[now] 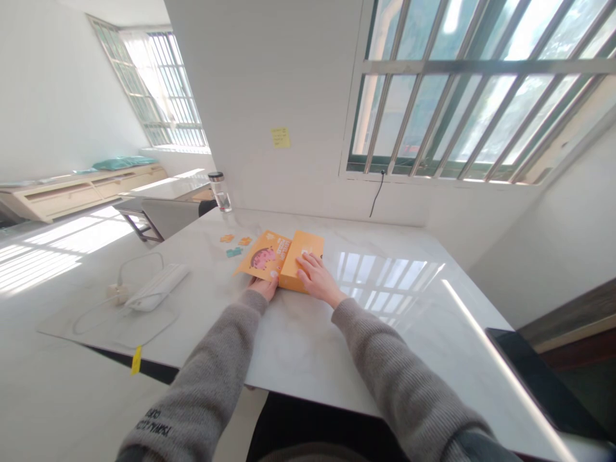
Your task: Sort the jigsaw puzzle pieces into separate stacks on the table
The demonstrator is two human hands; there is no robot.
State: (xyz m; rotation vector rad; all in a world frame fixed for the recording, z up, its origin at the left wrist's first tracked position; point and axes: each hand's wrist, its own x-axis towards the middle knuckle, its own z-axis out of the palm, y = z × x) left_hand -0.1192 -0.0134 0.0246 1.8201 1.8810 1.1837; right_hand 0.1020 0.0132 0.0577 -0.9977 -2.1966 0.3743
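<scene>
An orange cardboard box (301, 256) lies on the white marbled table, in front of me. Its printed cover flap (264, 255), with a pink pig picture on it, is swung out to the left. My left hand (266, 287) grips the box at its near left corner, thumb by the box side, its other fingers mostly hidden under the flap. Across the top of the box rests my right hand (315, 277), fingers laid on the orange surface. Beyond the flap lie orange puzzle pieces (245, 241) and a teal puzzle piece (234, 252).
A white power strip (158, 287) with a cable and plug sits on the left of the table. A clear bottle (221, 192) with a dark lid stands at the far left corner. Near the right edge lies a black flat device (539, 378). Yellow tape (136, 360) marks the front left edge.
</scene>
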